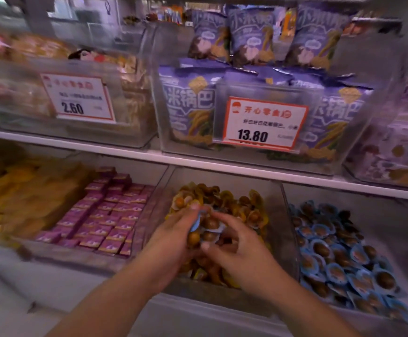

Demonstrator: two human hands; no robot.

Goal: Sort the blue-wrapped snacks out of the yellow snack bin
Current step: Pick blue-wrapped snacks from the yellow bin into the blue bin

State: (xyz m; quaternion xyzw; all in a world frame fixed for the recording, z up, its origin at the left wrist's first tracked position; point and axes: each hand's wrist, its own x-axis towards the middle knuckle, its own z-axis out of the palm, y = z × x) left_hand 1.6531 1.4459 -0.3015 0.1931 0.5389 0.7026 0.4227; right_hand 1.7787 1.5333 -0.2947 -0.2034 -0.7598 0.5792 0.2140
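Left hand [173, 239]: fingers are curling round a small cluster of blue-wrapped snacks [204, 227], thumb tip pressing at the top of the cluster, a blue wrapper edge showing against the palm side. Right hand [234, 242]: thumb and forefinger are pinching toward the same cluster from the right, fingertips touching the wrappers; the remaining fingers are curling loosely beneath, and whether they are holding anything cannot be told. Both hands are meeting directly above the yellow snack bin [274, 215], over its near half, with the held cluster lifted just clear of the heap. Yellow-wrapped snacks [242, 203] are filling that bin, piled higher toward its back wall. Both forearms are reaching in from the near edge of the yellow snack bin. Just right of the yellow snack bin, sharing a clear wall, a blue snack bin [368, 205] is holding many round blue-wrapped pieces with brown centres. Just left of the yellow snack bin, a compartment of purple boxes [105, 215] is lying in rows; further left of that, orange-yellow packs [15, 198] are lying blurred. Above the yellow snack bin, past a white shelf edge [198, 164], a clear tub of purple bags [190, 105] is carrying a price tag [263, 122] reading 13.80. Up and left of the yellow snack bin, another tub is carrying a second price tag [77, 98] reading 2.60; its contents are too blurred to identify.
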